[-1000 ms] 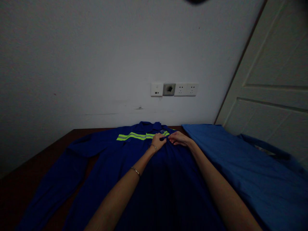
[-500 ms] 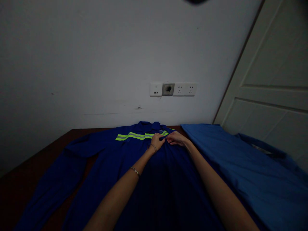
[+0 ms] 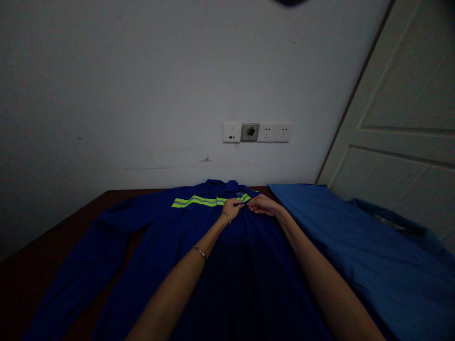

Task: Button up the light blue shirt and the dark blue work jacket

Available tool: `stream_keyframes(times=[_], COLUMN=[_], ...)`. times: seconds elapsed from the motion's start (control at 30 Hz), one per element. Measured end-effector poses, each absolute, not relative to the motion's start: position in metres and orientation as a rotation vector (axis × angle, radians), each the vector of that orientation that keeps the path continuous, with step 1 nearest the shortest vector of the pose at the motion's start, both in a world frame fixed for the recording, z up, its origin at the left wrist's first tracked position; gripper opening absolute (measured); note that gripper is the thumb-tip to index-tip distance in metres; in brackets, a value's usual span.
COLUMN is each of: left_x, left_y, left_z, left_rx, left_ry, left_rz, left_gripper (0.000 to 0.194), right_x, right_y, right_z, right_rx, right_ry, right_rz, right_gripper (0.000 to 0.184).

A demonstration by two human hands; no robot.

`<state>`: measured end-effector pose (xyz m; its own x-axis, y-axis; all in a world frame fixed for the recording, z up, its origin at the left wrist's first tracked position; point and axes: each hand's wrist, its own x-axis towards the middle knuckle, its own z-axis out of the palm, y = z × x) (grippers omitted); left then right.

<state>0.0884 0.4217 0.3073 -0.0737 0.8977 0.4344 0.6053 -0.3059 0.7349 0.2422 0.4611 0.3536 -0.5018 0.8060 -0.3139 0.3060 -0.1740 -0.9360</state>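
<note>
A dark blue work jacket [image 3: 170, 237] with a yellow-green reflective stripe [image 3: 199, 201] across the chest lies flat on a dark wooden table [image 3: 42, 251], collar toward the wall. My left hand [image 3: 232, 207] and my right hand [image 3: 261, 204] meet at the jacket's front opening just below the collar. Both pinch the fabric there, fingertips almost touching. Two thin bracelets sit on my left forearm.
A lighter blue garment [image 3: 355, 246] is spread over the right side of the table. A white wall with a row of sockets [image 3: 258, 132] stands behind it. A white panelled door [image 3: 401, 118] is at the right.
Both hands stay at the jacket's front near the collar, with only slight finger movement. The view shifted a little.
</note>
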Motion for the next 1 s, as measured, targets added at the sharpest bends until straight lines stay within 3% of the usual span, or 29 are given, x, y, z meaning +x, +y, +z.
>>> stream_keyframes(times=[0.37,1.0], left_x=[0.085,0.096], left_y=[0.422,0.429], left_z=[0.308,0.303], left_rx=[1.742,1.76], left_ry=[1.45,1.768], left_rz=[1.4,1.318], left_gripper=[0.013,0.02], right_x=[0.243,0.234], right_y=[0.461,0.457], right_z=[0.359,0.357], right_rx=[-1.243,-1.258], right_ry=[-1.744,-1.994], right_rz=[1.688,1.374], right_gripper=[0.006,0.012])
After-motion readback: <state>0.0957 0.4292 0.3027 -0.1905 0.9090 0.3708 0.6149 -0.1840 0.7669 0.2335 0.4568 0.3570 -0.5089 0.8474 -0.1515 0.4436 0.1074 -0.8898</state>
